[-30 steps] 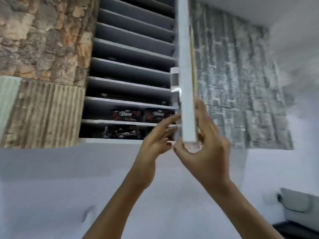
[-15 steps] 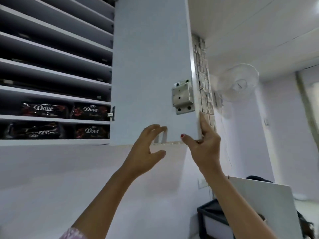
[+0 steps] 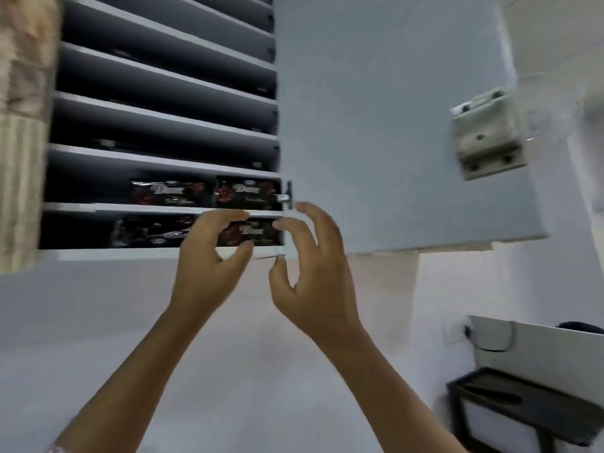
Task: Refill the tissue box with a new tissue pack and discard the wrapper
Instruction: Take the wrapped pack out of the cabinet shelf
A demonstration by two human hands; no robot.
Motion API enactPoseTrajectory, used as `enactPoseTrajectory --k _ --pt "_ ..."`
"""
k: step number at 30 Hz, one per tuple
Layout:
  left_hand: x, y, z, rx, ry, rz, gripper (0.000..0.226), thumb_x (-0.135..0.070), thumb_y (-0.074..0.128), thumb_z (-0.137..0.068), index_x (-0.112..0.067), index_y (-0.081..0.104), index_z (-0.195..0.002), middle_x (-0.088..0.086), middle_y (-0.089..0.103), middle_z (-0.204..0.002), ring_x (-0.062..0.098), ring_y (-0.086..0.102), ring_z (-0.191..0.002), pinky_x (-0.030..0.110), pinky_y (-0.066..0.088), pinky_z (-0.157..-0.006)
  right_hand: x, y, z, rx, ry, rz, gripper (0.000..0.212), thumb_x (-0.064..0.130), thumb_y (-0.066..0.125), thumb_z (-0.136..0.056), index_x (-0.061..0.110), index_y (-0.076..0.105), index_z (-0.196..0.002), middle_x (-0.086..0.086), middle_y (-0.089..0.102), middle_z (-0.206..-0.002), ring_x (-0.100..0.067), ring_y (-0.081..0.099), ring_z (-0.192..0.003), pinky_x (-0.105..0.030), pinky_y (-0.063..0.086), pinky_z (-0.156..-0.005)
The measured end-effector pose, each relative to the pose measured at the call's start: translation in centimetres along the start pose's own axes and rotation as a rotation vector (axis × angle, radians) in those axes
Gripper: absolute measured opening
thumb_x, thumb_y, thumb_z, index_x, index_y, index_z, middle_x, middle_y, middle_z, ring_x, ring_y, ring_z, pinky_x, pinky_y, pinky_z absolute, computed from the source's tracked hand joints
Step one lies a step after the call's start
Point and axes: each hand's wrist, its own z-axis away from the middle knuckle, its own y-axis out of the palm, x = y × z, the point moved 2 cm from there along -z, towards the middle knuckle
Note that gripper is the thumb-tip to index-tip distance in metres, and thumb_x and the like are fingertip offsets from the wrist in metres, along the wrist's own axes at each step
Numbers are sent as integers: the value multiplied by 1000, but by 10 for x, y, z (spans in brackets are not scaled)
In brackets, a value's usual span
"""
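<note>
A wall cabinet with grey shelves (image 3: 163, 207) stands open above me. Its two lowest shelves hold several black tissue packs with white lettering: one at the lower right (image 3: 258, 232), one beside it at the lower left (image 3: 147, 232), and two above (image 3: 246, 192) (image 3: 168, 192). My left hand (image 3: 209, 259) is raised in front of the lower right pack, fingers curled and apart, holding nothing. My right hand (image 3: 310, 263) is up beside it near the cabinet's hinge side, fingers spread and empty. No tissue box is in view.
The open grey cabinet door (image 3: 392, 125) hangs to the right with a metal latch plate (image 3: 487, 138) on it. A black stand with a white board (image 3: 529, 380) sits low at the right. Textured wall panels (image 3: 23, 125) flank the cabinet on the left.
My right hand let go of the door's lower edge and moved left toward the shelves. My left hand rose to the bottom shelf. The door swung wider open.
</note>
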Motion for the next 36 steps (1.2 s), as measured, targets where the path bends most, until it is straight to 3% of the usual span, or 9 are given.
enactPoseTrajectory --k 5,11,16,20,24,27,29,33,36 --pt "73 -96 1 -127 -103 -108 26 -9 60 -78 -23 58 -100 -6 59 -103 0 54 -94 8 40 -75 12 112 -34 337 151 -154 30 17 56 -77 10 62 -106 -8 63 -111 -22 59 -102 -35 49 -88" --pt "123 -161 5 -125 -127 -175 30 -18 52 -69 -27 56 -97 -24 55 -99 -5 53 -98 17 41 -79 -10 207 -72 365 424 65 35 29 53 -86 -5 59 -82 -24 65 -87 -39 61 -90 -35 45 -69" --pt "143 -168 15 -91 -138 -172 29 -19 53 -70 -32 55 -96 -23 56 -101 -2 54 -100 15 41 -79 -37 246 -85 473 558 30 39 29 59 -85 3 48 -59 -5 43 -53 -27 49 -59 -31 32 -51" --pt "148 -163 19 -58 -178 -135 29 -20 53 -70 -40 52 -91 -19 58 -103 1 54 -103 19 43 -81 -40 245 -86 396 542 -90 23 23 69 -78 3 70 -90 -13 65 -76 -26 57 -74 -27 42 -67" --pt "142 -149 27 -85 -287 4 22 -15 58 -76 -26 58 -95 -11 62 -103 9 59 -100 24 48 -78 -28 220 -73 165 557 -226 18 15 69 -76 6 70 -92 -10 70 -78 -15 60 -64 -20 46 -65" --pt "126 -134 32 -140 -515 225 23 -5 57 -80 -22 57 -95 -4 62 -102 17 60 -97 32 48 -76 -18 188 -55 -44 494 -305 16 13 64 -78 9 67 -93 -7 70 -77 1 58 -54 -5 43 -53" --pt "111 -123 35 -133 -706 390 22 -9 56 -81 -23 53 -97 -1 59 -103 21 59 -100 42 48 -82 -13 167 -44 -133 498 -406 26 16 66 -77 13 62 -102 -1 67 -89 6 60 -66 -6 48 -64" --pt "93 -106 35 -107 -1050 714 26 -27 56 -78 -18 50 -102 9 53 -104 31 58 -98 50 49 -82 -2 150 -37 277 258 -491 87 35 82 -58 42 33 -129 9 28 -140 -20 36 -129 -41 37 -105" --pt "82 -89 41 -121 -1260 843 51 -37 61 -71 -9 44 -109 18 52 -102 37 58 -91 51 50 -78 2 157 -33 546 113 -329 105 35 85 -50 45 25 -135 4 13 -153 -15 26 -133 -33 23 -107"
